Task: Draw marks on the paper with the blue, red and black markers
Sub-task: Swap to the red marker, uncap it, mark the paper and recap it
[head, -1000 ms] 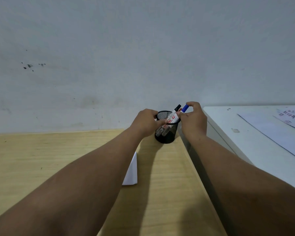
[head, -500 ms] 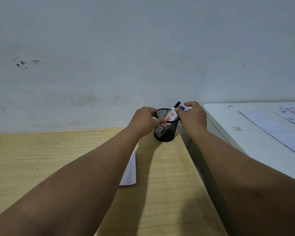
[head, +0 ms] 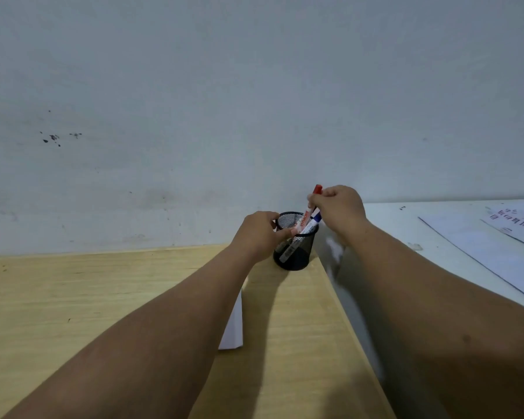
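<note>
Red marker held at the mesh pen cup, centre frame.

Right hand point(head: 341, 211) has its fingers clamped on the red marker point(head: 310, 211), angled in the black mesh cup point(head: 295, 247); left hand point(head: 259, 234) closes fingers on the rim, seemingly steadying it. Blue marker point(head: 315, 220) sits inside. Paper point(head: 235, 326) lies below on the wooden bench point(head: 73, 297); stained grey wall point(head: 194, 116) behind.

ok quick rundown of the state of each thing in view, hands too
red marker: capped, raised partway out of the holder, pinched by the right hand
blue marker: capped, standing in the holder
mesh pen holder: upright on the wooden desk
left hand: gripping the holder's rim
right hand: closed on the red marker
paper: flat on the desk, mostly hidden by the left arm
</note>
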